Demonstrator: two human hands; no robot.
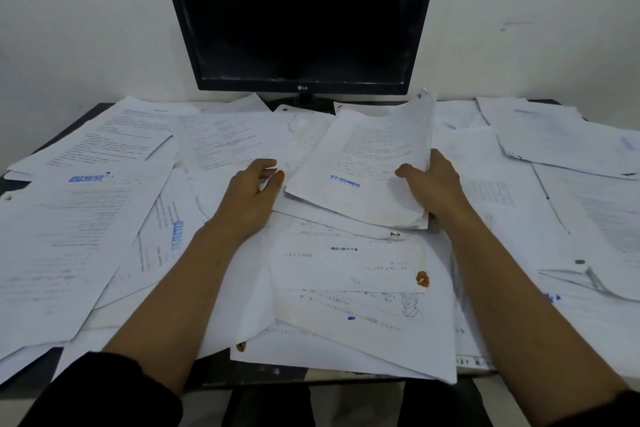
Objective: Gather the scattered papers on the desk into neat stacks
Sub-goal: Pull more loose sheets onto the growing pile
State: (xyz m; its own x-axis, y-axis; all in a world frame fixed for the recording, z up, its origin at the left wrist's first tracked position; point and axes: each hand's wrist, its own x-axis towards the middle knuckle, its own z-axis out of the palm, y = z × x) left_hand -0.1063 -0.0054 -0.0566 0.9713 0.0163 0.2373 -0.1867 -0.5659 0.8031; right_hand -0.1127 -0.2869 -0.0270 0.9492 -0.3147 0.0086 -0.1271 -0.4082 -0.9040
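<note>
Across the whole dark surface (pixel 45 146), from the left edge to the right, loose papers (pixel 86 218) lie overlapping at every angle, so by my judgement the task has barely begun: almost nothing on show is squared into a stack. Behind them stands a black monitor (pixel 299 14), switched off, its foot half buried by sheets pushed up against it. The largest untidy drifts are on the left, where printed pages with blue stamps fan over one another, and on the far right, where another loose group (pixel 568 139) lies askew; the middle foreground holds a slumped heap (pixel 346 308) with a stained sheet on top, hanging a little over the near edge. The one sign of progress is a small bundle (pixel 367 166) of several sheets just in front of the monitor, tilted up off the heap with its far end raised. The right hand (pixel 434 184) holds that bundle along its right edge, its grip pinching the sheets between thumb on top and fingers behind. The left hand (pixel 254 191) rests just beside the bundle's left corner, its grip spread loosely and holding nothing. What is left, I judge, is nearly everything: both side drifts and the central heap.
</note>
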